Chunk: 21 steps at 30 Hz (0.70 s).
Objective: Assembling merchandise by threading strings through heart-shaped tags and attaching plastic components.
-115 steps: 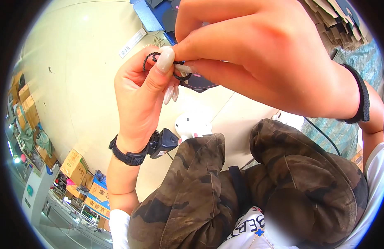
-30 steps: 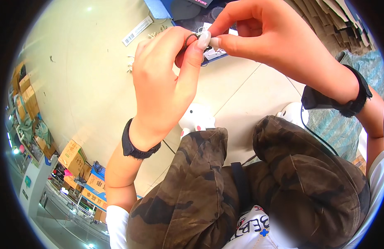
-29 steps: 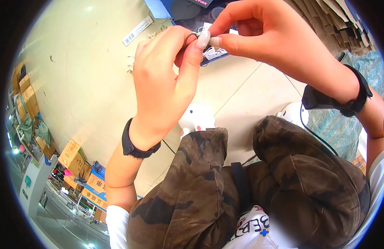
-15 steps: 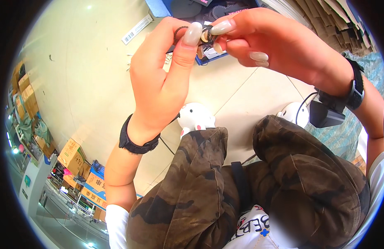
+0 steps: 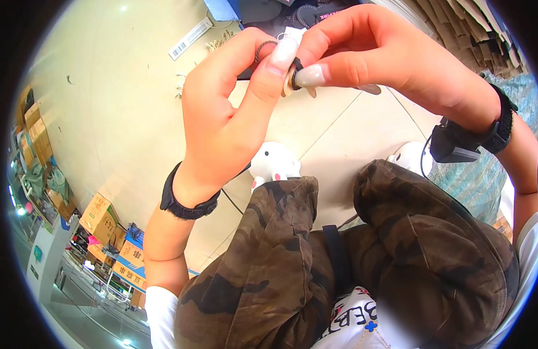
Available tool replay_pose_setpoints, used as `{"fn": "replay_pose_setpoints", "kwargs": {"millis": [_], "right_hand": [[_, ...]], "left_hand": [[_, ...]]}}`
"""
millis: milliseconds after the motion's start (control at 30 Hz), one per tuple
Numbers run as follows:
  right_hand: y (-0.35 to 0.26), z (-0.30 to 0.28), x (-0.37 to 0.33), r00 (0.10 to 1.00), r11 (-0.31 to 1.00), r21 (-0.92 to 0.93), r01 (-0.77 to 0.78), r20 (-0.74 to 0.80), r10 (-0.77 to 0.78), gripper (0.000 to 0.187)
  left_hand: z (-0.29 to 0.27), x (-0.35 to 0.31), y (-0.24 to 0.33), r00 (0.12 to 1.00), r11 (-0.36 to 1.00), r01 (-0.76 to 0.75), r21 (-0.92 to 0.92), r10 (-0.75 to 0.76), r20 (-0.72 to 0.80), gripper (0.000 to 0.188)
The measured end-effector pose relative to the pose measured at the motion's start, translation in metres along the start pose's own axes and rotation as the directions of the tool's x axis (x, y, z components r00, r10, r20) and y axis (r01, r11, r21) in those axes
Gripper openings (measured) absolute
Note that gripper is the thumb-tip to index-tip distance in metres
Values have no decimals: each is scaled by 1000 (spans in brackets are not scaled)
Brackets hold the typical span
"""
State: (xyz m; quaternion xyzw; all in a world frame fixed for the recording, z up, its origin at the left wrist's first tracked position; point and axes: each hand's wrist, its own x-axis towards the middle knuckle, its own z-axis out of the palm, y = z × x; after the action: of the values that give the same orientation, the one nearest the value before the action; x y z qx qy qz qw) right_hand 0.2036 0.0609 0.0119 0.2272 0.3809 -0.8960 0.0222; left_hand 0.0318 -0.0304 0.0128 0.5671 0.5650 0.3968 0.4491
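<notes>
My left hand (image 5: 225, 110) and my right hand (image 5: 376, 67) meet at the upper middle, in front of a blue box. Both are closed in a pinch on a thin dark cord (image 5: 298, 65). The left thumb presses against the index finger, and a loop of the cord curves over that finger. Right beside it, the right thumb and fingers grip the cord's bunched part. A small white tag (image 5: 294, 35) stands up between the fingertips. What else the fingertips cover is hidden.
Behind my hands lies a blue box (image 5: 221, 10) with dark flat pieces in it. A white barcode label (image 5: 190, 39) is on the tiled floor. Stacked cardboard (image 5: 460, 29) stands at upper right, beside blue-green sheeting (image 5: 490, 168). White slippers (image 5: 274, 161) are below my hands.
My left thumb has shifted slightly right and down. The right hand has turned, its thumb now lower on the cord and its other fingers mostly tucked behind. The white tag now shows between the fingertips.
</notes>
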Motion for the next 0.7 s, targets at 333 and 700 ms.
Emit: {"fn": "replay_pose_setpoints", "kwargs": {"millis": [333,700], "right_hand": [[21,3,1,990,998,-34,43,-135,-48,18],[28,0,0,977,988,-145,50,-200,-79,22]], "left_hand": [[0,-2,0,997,990,-77,118,78,0,11],[-4,-2,2,988,992,100,81,-109,109,19]]}}
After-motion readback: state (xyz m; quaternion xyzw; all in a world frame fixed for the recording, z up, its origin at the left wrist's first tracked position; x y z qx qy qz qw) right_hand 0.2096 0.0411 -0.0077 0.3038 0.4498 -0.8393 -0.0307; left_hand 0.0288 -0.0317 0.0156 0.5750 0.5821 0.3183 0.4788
